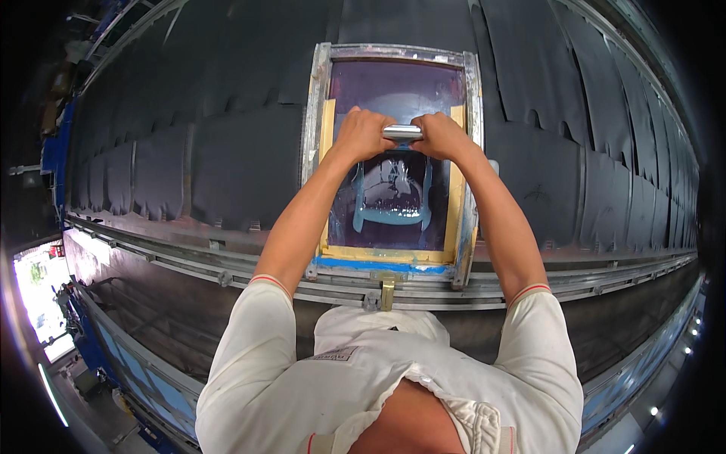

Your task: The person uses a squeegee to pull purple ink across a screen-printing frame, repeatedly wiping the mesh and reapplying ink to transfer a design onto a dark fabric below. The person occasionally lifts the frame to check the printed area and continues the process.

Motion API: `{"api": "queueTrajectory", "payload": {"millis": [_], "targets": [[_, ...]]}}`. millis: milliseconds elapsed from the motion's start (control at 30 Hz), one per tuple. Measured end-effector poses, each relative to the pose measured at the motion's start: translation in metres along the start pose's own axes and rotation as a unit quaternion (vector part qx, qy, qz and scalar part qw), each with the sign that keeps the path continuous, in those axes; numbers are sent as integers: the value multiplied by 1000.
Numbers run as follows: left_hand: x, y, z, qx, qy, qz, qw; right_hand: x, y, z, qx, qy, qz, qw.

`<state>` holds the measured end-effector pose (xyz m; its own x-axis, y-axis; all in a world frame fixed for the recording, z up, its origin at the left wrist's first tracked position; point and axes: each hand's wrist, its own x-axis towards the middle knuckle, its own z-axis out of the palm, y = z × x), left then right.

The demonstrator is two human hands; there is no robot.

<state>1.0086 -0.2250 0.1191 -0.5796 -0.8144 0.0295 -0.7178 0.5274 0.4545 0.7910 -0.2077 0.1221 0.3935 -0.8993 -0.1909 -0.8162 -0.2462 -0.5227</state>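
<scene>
Both my hands are closed on a squeegee point(402, 133) with a silver metal handle. My left hand point(364, 135) wraps its left end, and my right hand point(442, 136) wraps its right end. The squeegee lies crosswise over a screen printing frame point(321, 83), in its upper half. Its blade is mostly hidden under my hands. Below it, on the dark purple mesh point(340, 219), a line of pale blue ink point(393, 217) runs across, with streaks up both sides. Yellow tape point(458, 189) borders the mesh, and blue tape point(378, 265) lines the near edge.
Black fabric pieces point(242, 166) cover the long table on both sides of the frame. A metal rail point(189, 257) follows the table's near edge, with a brass-coloured clamp point(388, 295) by the frame. Blue machinery point(57, 155) stands at the far left.
</scene>
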Motion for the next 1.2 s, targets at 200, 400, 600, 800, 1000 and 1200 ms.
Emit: {"api": "queueTrajectory", "payload": {"millis": [200, 400, 600, 800, 1000, 1200], "targets": [[-94, 36, 23, -12, 11, 34, 999, -87, -34, 59, -13, 31, -50, 998], [-139, 55, 40, -7, 63, 50, 997, -128, -43, 94, -60, 120, -79, 988], [-81, 30, 17, 45, -4, 43, 998, -76, -28, 48, -20, 21, -34, 999], [5, 0, -3, 3, -20, 12, 1000, 0, 7, 2, 0, -15, -7, 1000], [10, -5, -2, -13, -44, -8, 999, 10, 11, 3, 41, -38, 0, 998], [-27, 5, 13, -37, 0, 14, 999, -26, -12, 18, 43, -23, 24, 998]]}}
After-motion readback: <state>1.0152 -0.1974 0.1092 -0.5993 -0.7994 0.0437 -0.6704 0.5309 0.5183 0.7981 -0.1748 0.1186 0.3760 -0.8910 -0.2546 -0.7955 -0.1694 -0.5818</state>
